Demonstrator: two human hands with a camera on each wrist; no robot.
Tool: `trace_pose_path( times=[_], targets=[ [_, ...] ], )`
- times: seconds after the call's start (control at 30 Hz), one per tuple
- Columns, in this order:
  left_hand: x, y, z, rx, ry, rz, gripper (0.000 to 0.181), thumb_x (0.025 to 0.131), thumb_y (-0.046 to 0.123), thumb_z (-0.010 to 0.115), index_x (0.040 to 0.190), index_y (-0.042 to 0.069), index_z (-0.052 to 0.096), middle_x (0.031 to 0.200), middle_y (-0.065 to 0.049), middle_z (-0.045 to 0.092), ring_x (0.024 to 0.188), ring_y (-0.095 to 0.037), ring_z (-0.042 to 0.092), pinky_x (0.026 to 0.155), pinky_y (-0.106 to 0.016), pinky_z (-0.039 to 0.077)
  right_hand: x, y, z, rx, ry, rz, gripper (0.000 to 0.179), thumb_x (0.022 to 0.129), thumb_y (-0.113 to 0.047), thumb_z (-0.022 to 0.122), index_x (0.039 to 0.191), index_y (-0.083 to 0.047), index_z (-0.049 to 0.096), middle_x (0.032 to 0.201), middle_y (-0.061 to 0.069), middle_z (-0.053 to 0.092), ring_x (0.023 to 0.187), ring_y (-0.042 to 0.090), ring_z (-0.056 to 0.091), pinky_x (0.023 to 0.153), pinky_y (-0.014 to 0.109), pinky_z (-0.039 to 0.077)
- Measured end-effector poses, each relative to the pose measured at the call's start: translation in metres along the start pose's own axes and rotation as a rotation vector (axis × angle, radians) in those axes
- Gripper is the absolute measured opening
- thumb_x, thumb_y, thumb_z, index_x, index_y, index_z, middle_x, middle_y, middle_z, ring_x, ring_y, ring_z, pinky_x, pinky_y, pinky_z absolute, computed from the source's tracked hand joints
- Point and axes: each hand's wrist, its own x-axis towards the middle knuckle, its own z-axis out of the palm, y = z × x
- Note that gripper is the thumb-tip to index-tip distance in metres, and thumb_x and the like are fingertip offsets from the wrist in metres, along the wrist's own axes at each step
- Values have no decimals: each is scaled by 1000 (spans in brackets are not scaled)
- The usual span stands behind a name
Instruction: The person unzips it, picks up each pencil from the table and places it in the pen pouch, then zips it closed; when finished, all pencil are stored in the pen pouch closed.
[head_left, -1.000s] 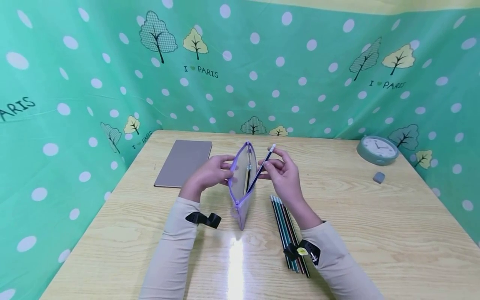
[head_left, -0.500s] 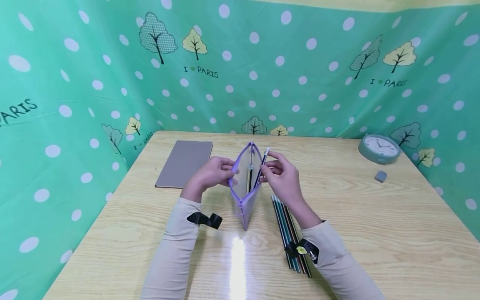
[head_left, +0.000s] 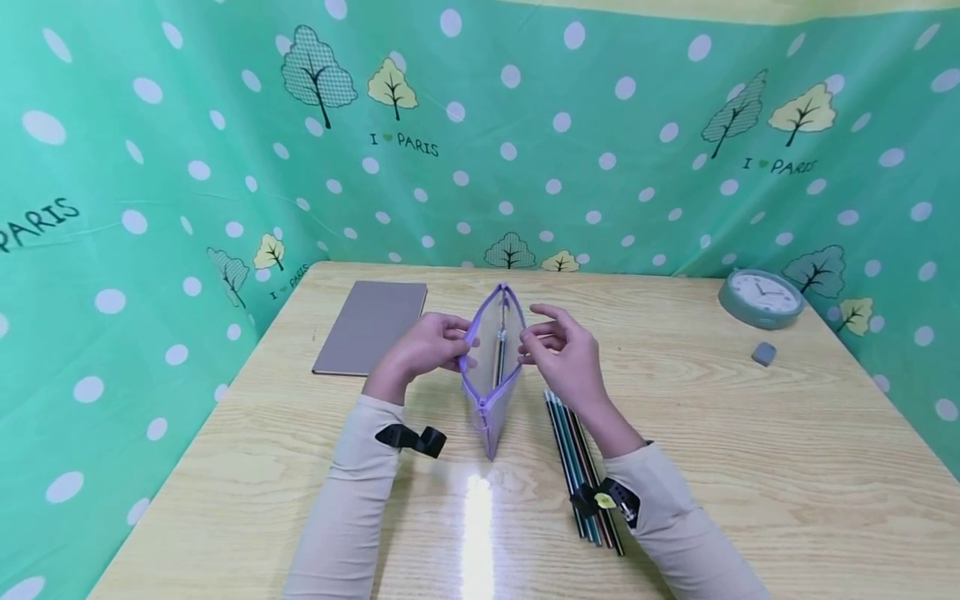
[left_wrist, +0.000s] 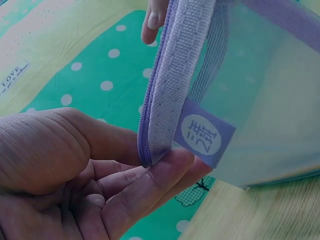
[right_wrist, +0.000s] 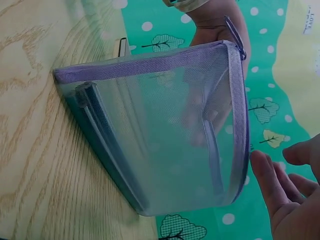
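A mesh pencil case (head_left: pixel 492 417) with a purple zip stands upright on the table, its mouth spread wide. My left hand (head_left: pixel 420 346) pinches its left rim between thumb and fingers; in the left wrist view a purple label (left_wrist: pixel 205 134) hangs by those fingertips. Pencils (head_left: pixel 500 358) lean inside the case and show dark through the mesh in the right wrist view. At the opposite rim is my right hand (head_left: pixel 566 354), holding nothing, its fingertips right by the edge and thumb and fingers apart. Below it several striped pencils (head_left: pixel 573 450) lie side by side, partly under the wrist.
A grey notebook (head_left: pixel 371 327) lies behind the left hand. At the back right are a round green clock (head_left: pixel 761 297) and a small grey-blue eraser (head_left: pixel 764 354). A green dotted cloth (head_left: pixel 630 150) hangs behind the wooden table (head_left: pixel 712 417).
A dark blue pencil held in my right hand has gone down into the pencil case, and the right hand has let go of it. My left hand keeps its pinch on the rim.
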Motion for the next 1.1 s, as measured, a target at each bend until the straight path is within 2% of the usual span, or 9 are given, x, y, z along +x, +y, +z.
trace_pose_path(
  times=[0.17, 0.3, 0.4, 0.53, 0.6, 0.7, 0.87, 1.1],
  targets=[
    [0, 1, 1, 0, 2, -2, 44, 104, -3, 53, 145, -16, 45, 131, -31, 65, 82, -14, 73, 83, -32, 66, 2, -4, -11, -9, -42, 35, 35, 99, 3, 62, 133, 7, 61, 104, 29, 70, 78, 15, 74, 73, 30, 67],
    [2, -1, 4, -12, -12, -4, 45, 104, -1, 54, 145, -15, 45, 131, -31, 65, 82, -14, 73, 83, -32, 66, 1, -2, -29, -91, -105, 87, 30, 100, 0, 61, 128, 8, 63, 104, 29, 70, 77, 16, 73, 72, 31, 67],
    [3, -4, 3, -18, -18, -8, 45, 103, -2, 54, 145, -16, 45, 131, -33, 64, 80, -13, 73, 83, -32, 66, 1, 7, -41, -251, -227, 149, 29, 99, -2, 62, 125, 10, 63, 102, 29, 72, 74, 22, 73, 69, 33, 68],
    [2, -4, -3, -6, -10, -5, 44, 103, -4, 52, 145, -17, 44, 130, -35, 63, 77, -11, 72, 82, -32, 66, 4, 23, -53, -532, -432, 216, 26, 97, -6, 65, 117, 11, 66, 90, 22, 74, 66, 24, 72, 60, 33, 65],
    [2, -3, -5, 1, -13, 3, 45, 104, -3, 52, 145, -18, 43, 131, -35, 63, 76, -11, 71, 82, -32, 66, 5, 30, -60, -642, -502, 255, 20, 97, -6, 66, 110, 8, 68, 81, 16, 73, 60, 22, 70, 56, 31, 63],
    [2, -1, -8, 11, -21, 5, 46, 104, -2, 53, 145, -18, 42, 132, -36, 62, 76, -11, 71, 82, -32, 66, 1, 39, -69, -736, -570, 286, 8, 95, -6, 68, 95, 2, 70, 67, 8, 69, 53, 17, 66, 51, 28, 60],
    [2, -2, -7, 15, -22, 5, 46, 104, -2, 53, 145, -18, 43, 131, -35, 62, 75, -10, 71, 82, -32, 66, -10, 47, -72, -752, -599, 299, 10, 93, -5, 72, 84, -1, 68, 57, 4, 65, 47, 15, 63, 46, 27, 60],
    [0, -1, -7, 24, -11, -4, 47, 104, -2, 54, 146, -16, 43, 130, -33, 64, 78, -13, 72, 84, -33, 66, -17, 46, -62, -817, -523, 298, 12, 90, -3, 75, 82, -1, 67, 55, 3, 64, 45, 14, 61, 44, 25, 56]
  ],
)
